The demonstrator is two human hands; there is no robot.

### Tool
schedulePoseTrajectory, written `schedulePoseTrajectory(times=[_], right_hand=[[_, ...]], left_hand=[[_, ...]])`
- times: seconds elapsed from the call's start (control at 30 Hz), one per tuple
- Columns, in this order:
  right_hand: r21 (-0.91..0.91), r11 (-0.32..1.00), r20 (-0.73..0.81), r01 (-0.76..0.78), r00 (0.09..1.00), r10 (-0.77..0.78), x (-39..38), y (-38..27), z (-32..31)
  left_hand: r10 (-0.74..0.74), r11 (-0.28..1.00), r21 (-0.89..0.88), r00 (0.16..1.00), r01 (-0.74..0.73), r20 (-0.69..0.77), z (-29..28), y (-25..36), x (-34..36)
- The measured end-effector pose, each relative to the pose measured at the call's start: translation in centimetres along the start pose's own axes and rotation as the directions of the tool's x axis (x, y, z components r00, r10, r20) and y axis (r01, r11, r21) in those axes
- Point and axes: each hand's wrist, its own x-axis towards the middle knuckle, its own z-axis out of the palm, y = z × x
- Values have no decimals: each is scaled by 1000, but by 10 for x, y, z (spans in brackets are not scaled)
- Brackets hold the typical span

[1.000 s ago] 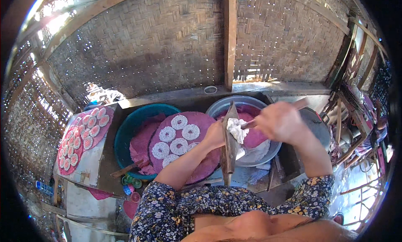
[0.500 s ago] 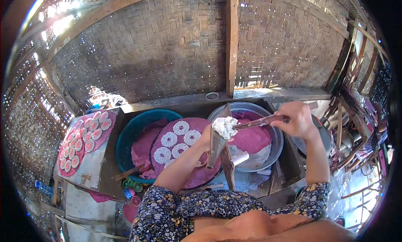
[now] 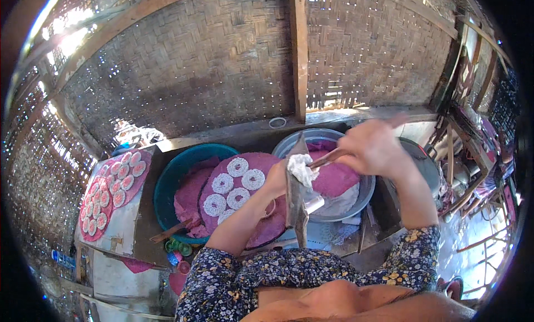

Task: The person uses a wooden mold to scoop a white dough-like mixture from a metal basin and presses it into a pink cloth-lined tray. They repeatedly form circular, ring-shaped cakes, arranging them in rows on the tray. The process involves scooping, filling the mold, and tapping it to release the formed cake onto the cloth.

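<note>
My left hand is closed on a dark wooden tool with pointed ends, held upright in front of me, its fingers partly hidden behind the wood. A lump of white dough sits at the tool's upper part. My right hand, slightly blurred, grips a wooden stick whose tip touches the dough. Left of my left hand, a round pink cloth-covered tray bears several white ring-shaped noodle-like pieces. It rests partly over a teal basin with pink cloth inside.
Behind the tool stands a grey metal basin holding pink cloth and white dough. A board at left carries pink cloth with several pink-and-white rounds. A dark lidded pot stands at right. A woven bamboo wall closes off the back.
My right hand has moved left and slightly up, bringing the stick nearer the tool. The wooden tool has turned, and the dough lump looks smaller and pressed against it.
</note>
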Motion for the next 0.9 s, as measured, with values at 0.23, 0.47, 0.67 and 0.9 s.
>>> schedulePoseTrajectory(times=[0.23,0.47,0.67,0.9], right_hand=[[126,959,-178,-254,945,274,-29,21,6],[187,965,-161,-182,964,213,-26,16,-3],[-33,999,85,-7,996,9,8,-6,-18],[-55,992,135,112,985,-103,7,-24,13]], left_hand=[[229,740,548,912,-390,341,-10,19,13],[322,450,824,923,-344,210,-9,24,2],[-2,999,-53,997,-2,-74,8,14,-16],[205,813,561,978,-155,-27,38,59,-21]])
